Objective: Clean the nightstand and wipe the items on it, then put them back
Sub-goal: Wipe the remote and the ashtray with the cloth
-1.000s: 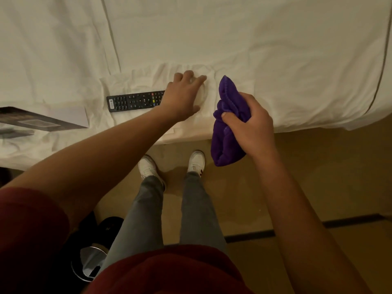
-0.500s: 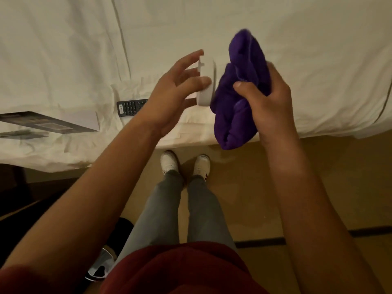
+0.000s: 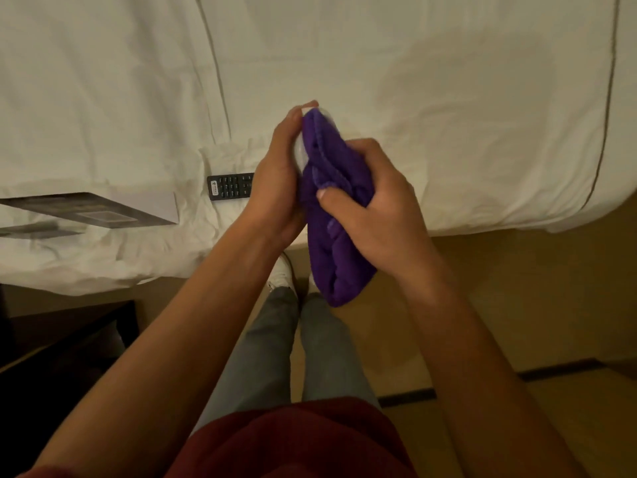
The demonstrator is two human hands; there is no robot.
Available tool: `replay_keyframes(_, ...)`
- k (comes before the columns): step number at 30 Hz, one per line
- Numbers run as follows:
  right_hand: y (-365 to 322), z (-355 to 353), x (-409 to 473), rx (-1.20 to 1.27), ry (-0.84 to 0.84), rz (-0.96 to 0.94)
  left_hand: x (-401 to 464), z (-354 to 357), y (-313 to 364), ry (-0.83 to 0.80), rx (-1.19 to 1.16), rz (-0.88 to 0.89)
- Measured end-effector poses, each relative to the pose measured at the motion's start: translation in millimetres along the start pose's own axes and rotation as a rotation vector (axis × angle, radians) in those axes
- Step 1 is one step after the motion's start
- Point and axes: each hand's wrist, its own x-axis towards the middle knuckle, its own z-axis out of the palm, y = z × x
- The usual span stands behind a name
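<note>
Small white item (image 3: 299, 151) held upright in curled left hand (image 3: 275, 181), raised above bed edge, purple cloth (image 3: 331, 215) bunched in right hand's (image 3: 375, 208) grip and pressed against item's right face, black remote (image 3: 230, 186) lying on white bedsheet (image 3: 448, 115) just left of hands

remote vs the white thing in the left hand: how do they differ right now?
The remote is black with rows of buttons; the white item is plain and pale.
The remote lies flat on the bed sheet, untouched; the white item is held up by the left hand.
The purple cloth, gripped by the right hand, presses against the white item, not the remote.
Both are partly hidden by the left hand.
</note>
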Motion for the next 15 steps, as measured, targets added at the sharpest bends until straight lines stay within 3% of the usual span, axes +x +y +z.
replay_keyframes(2,0,0,-7,0.036,-0.007,0.01,-2,-5,8,0.016,0.055,0.024)
replay_keyframes(7,-15,-15,12,0.085,0.361,-0.026,-8,-19,17,-0.044,0.44,0.038)
replay_keyframes(11,-24,-24,41,-0.062,0.151,-0.096,-6,-20,19,-0.012,0.673,0.153)
replay_keyframes(15,-13,-27,55,-0.09,0.009,-0.086,6,-24,18,-0.003,0.748,0.252)
